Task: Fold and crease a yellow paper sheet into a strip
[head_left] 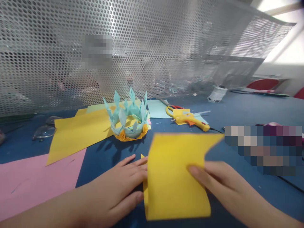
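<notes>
- Behind the blue table (237,114), a perforated metal screen (142,47) across the full width, blurred shapes dimly visible through its holes.
- Large yellow paper sheet (78,133) flat at centre-left, partly under the crown; light green sheet (97,108) and pale blue sheet (155,108) peeking out beyond it.
- Pink paper sheet (35,177) at the near left edge, touching the corner of the large yellow sheet.
- Folded yellow paper (175,177) in the near centre, between the two hands, upper edge lifted and curling off the table, lower part lying flat.
- Left hand (118,186) palm down on the table, fingers spread flat, fingertips pressing the left edge of the folded yellow paper; nothing clenched.
- Right hand (218,180) pinching the right side of the folded yellow paper, thumb on top, remaining fingers hidden beneath the sheet.
- Teal paper crown (129,118) with pointed spikes and an orange base, upright just beyond the folded paper.
- Yellow glue gun (190,121) lying right of the crown, cord trailing off to the right.
- Scissors (169,107) with yellow and red handles just behind the glue gun.
- Clear glasses (45,129) at the far left of the table.
</notes>
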Tool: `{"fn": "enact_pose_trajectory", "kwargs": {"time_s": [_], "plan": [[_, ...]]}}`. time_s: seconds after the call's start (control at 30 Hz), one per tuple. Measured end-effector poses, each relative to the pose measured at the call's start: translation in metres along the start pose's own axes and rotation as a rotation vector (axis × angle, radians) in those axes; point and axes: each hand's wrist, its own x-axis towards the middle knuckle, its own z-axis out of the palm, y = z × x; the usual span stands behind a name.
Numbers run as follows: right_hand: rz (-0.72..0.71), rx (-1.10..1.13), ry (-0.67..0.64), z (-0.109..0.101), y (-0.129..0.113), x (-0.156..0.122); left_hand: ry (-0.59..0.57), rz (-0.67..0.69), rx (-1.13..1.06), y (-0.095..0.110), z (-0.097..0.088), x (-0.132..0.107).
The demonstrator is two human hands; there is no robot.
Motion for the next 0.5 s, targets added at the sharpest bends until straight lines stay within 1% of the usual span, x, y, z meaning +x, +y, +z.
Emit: {"fn": "enact_pose_trajectory", "kwargs": {"time_s": [0.03,0.1,0.13,0.2,0.23,0.27,0.3,0.37,0.4,0.43,0.5], "plan": [[0.039,-0.013,-0.007,-0.001,0.0,0.011,-0.004,-0.007,0.05,0.002,-0.001,0.001],[0.052,-0.042,-0.009,0.0,0.003,0.029,0.011,-0.005,0.211,0.008,-0.003,0.0],[0.047,-0.056,-0.007,0.002,0.005,0.036,0.046,0.0,0.311,0.011,-0.003,-0.001],[0.026,-0.079,-0.021,0.007,0.01,0.046,0.181,0.027,0.474,0.015,-0.001,-0.005],[0.014,-0.09,-0.029,0.009,0.011,0.049,0.271,0.031,0.513,0.016,0.002,-0.007],[0.002,-0.099,-0.038,0.011,0.013,0.052,0.335,0.055,0.519,0.017,0.004,-0.009],[-0.009,-0.104,-0.046,0.013,0.013,0.053,0.367,0.093,0.513,0.017,0.007,-0.01],[-0.027,-0.098,-0.055,0.016,0.015,0.054,0.398,0.187,0.475,0.017,0.012,-0.011],[-0.034,-0.085,-0.058,0.017,0.015,0.054,0.406,0.21,0.452,0.018,0.014,-0.01],[-0.039,-0.067,-0.058,0.018,0.016,0.054,0.427,0.197,0.429,0.018,0.015,-0.01],[-0.045,-0.01,-0.047,0.018,0.016,0.053,0.453,0.1,0.387,0.019,0.015,-0.008]]}}
